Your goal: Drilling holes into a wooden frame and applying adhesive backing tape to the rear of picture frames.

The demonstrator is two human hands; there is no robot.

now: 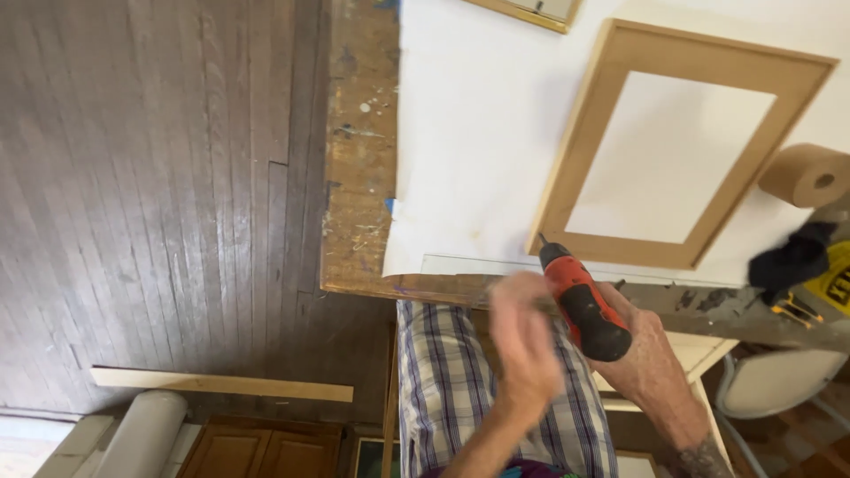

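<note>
Currently our right hand (651, 354) grips the red drill (580, 301), tip near the wooden frame (567, 177). Our left hand (524, 341) is blurred, apparently empty; grip unclear. Next, we judge, the tip must be set squarely on the frame

The small cordless drill (580, 301) has an orange-red plastic body and a black base; the right hand (651, 354) around it shows a dark tattoo at the wrist; just above the drill lies a rectangular frame of pale tan wood (584, 150) on a sheet of white paper (469, 115); left of the drill, the worn workbench edge (359, 177) is brown with white and blue paint flecks; below the drill hangs a shirt (434, 381) plaid in white, grey and purple; right of the drill sit a roll of brown paper tape (806, 174) and a black cloth (790, 259); the plank floor (159, 195) is dark grey-brown.
</note>
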